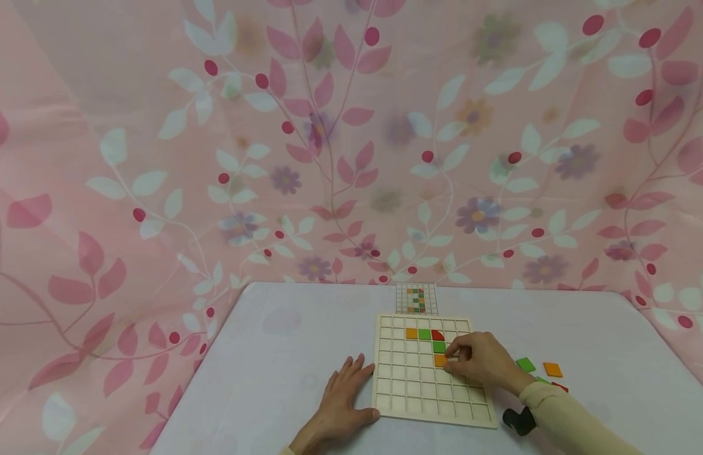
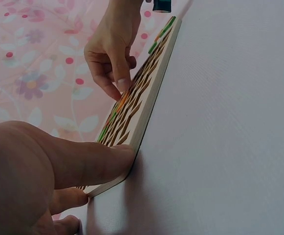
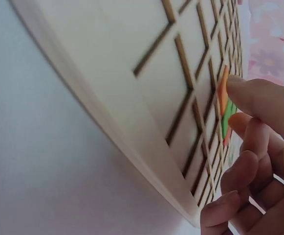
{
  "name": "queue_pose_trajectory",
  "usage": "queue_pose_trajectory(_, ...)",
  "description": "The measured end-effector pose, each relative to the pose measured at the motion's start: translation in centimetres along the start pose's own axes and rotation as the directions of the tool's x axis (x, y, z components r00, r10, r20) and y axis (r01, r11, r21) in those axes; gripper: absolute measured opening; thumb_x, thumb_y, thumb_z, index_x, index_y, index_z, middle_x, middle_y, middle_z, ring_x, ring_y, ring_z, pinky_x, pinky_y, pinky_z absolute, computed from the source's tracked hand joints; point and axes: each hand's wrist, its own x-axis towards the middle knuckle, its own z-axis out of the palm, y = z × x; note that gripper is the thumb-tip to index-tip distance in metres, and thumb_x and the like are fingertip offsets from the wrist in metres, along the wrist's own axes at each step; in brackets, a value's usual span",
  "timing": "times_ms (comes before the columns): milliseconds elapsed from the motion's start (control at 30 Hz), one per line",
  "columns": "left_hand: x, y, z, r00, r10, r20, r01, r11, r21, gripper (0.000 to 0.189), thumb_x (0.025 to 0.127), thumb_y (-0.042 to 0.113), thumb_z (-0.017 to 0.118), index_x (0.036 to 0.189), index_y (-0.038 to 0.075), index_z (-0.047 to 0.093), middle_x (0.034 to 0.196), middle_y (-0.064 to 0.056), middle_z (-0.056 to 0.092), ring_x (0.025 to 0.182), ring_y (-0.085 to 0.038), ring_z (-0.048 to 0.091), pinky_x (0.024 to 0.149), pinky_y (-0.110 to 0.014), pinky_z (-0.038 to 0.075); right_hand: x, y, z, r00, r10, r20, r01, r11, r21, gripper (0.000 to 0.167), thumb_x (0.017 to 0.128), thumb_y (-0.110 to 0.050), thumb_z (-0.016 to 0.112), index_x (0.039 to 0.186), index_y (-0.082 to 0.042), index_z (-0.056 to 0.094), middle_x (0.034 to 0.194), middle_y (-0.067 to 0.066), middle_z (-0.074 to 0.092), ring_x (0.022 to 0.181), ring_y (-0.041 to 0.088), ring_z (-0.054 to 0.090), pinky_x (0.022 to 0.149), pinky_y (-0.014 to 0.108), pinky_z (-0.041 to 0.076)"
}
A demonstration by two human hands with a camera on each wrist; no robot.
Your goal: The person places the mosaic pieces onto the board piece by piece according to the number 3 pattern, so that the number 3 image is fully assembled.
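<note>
A wooden grid board (image 1: pixel 405 385) lies on the white table. On it sit an orange tile (image 1: pixel 412 333), a green tile (image 1: pixel 424 334), a red rounded tile (image 1: pixel 437 335) and, below, another green tile (image 1: pixel 439 347). My right hand (image 1: pixel 483 361) pinches a lower orange tile (image 1: pixel 439 360) at its right side, thumb and index fingertip on it. In the right wrist view the thumb meets that orange tile (image 3: pixel 223 91). My left hand (image 1: pixel 342 395), fingers spread, rests against the board's left edge, with its thumb (image 2: pixel 98 159) on the near left corner.
Behind the board lies a pattern card (image 1: pixel 416 299) printed with a small coloured grid. Loose tiles lie right of the board, among them a green one (image 1: pixel 525 364) and an orange one (image 1: pixel 552 370). A black object (image 1: pixel 519 421) is near the right sleeve. A floral cloth (image 1: pixel 351 158) hangs behind.
</note>
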Motion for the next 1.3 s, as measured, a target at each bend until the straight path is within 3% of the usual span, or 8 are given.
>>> queue_pose_trajectory(200,0.1,-0.4,0.2,1.0,0.021,-0.015,-0.022,1.0,-0.012,0.084,0.082,0.028,0.082,0.157,0.01,0.049,0.173,-0.022,0.03,0.163,-0.048,0.014,0.126,-0.076,0.005,-0.3,0.3,-1.9,0.999,0.01,-0.031,-0.01,1.0,-0.016,0.017,0.087,-0.028,0.087,0.096,-0.016,0.079,0.072,-0.007,0.057,0.065,0.006,0.048,0.057,0.021,0.039)
queue_pose_trajectory(500,0.0,-0.1,0.3,1.0,0.006,-0.022,-0.006,1.0,-0.001,0.085,0.081,0.029,0.082,0.157,0.011,0.05,0.173,-0.02,0.031,0.163,-0.047,0.015,0.126,-0.076,0.004,-1.9,3.2,-6.1,0.995,0.042,-0.087,-0.055,0.986,-0.16,0.019,0.091,-0.031,0.083,0.1,-0.014,0.079,0.073,-0.007,0.058,0.061,0.007,0.047,0.053,0.023,0.038)
queue_pose_trajectory(733,0.1,-0.1,0.2,0.999,0.03,-0.024,-0.031,0.999,-0.015,0.084,0.081,0.027,0.082,0.157,0.009,0.05,0.172,-0.023,0.031,0.162,-0.05,0.015,0.125,-0.077,0.006,-3.8,5.4,-8.2,0.982,0.183,-0.046,-0.189,0.957,-0.219,0.029,0.093,-0.038,0.08,0.102,-0.01,0.076,0.08,-0.003,0.062,0.067,0.013,0.052,0.056,0.028,0.043)
queue_pose_trajectory(1000,0.2,-0.9,0.6,0.999,0.003,-0.04,-0.003,1.0,0.006,0.084,0.081,0.028,0.08,0.158,0.014,0.05,0.174,-0.018,0.031,0.164,-0.045,0.014,0.127,-0.074,0.004,-5.5,6.7,-9.1,0.958,0.283,-0.044,-0.283,0.916,-0.284,0.038,0.089,-0.045,0.082,0.096,-0.009,0.073,0.081,-0.002,0.064,0.072,0.015,0.056,0.06,0.031,0.047)
queue_pose_trajectory(1300,0.6,-1.4,0.8,0.999,0.0,-0.035,0.0,1.0,-0.005,0.084,0.081,0.027,0.081,0.157,0.013,0.05,0.174,-0.016,0.031,0.164,-0.044,0.015,0.128,-0.073,0.005,-6.4,7.6,-8.8,0.945,0.327,-0.032,-0.324,0.915,-0.241,0.042,0.085,-0.052,0.084,0.091,-0.013,0.07,0.077,-0.001,0.06,0.069,0.016,0.053,0.056,0.031,0.044)
